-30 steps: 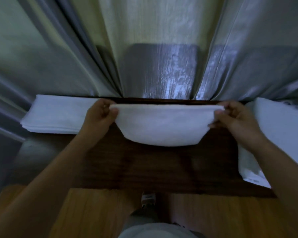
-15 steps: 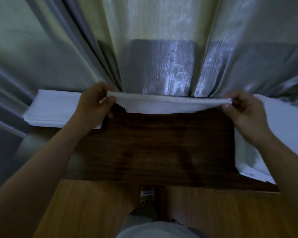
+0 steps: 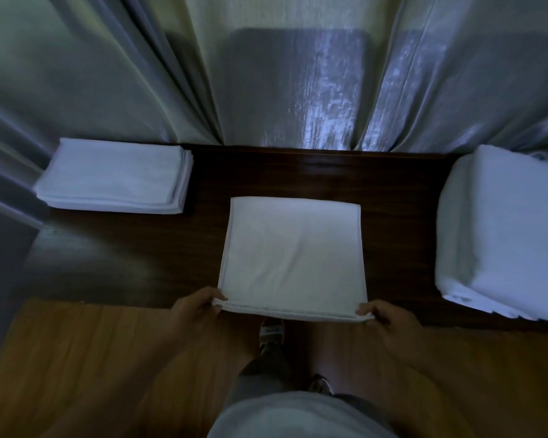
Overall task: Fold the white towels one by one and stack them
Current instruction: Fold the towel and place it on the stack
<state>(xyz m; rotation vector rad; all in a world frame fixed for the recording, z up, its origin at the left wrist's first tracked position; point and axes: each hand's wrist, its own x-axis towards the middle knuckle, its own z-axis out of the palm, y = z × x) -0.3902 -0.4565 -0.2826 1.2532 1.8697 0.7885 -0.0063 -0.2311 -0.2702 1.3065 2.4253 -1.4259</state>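
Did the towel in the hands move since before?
Yes. The towel came down from the table's far edge by the curtain, toward the near edge, now lying flat.

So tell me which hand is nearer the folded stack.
Left. The left hand pinches the towel's near-left corner, on the same side as the folded stack; the right hand pinches the opposite corner.

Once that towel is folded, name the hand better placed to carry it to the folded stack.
Probably left. The left hand pinches the towel's near-left corner, and the folded stack lies on that side.
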